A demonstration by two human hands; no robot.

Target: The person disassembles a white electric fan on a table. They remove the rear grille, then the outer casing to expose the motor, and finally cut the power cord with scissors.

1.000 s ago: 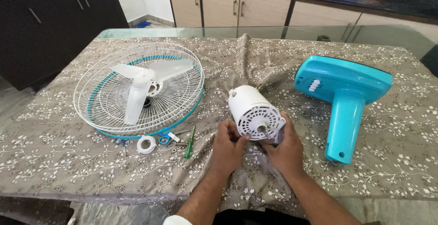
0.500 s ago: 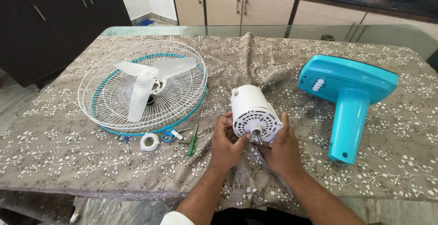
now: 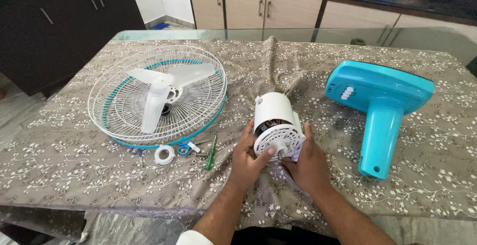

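A white fan motor housing (image 3: 275,113) lies on its side on the patterned tablecloth, its vented front cover (image 3: 279,142) and short metal shaft facing me. My left hand (image 3: 251,158) grips the cover's left edge, thumb on its face. My right hand (image 3: 308,160) holds the cover's right side. The cover sits slightly apart from the housing, with windings showing in the gap.
A white wire fan guard with blades (image 3: 158,95) lies at the left. A green screwdriver (image 3: 211,153), a white ring (image 3: 164,154) and small parts lie beside it. A turquoise fan base (image 3: 380,103) lies at the right. Cabinets stand behind the table (image 3: 64,165).
The front cover has come away from the housing a little, opening a gap that shows the windings. Both hands have closed in more tightly around the cover.
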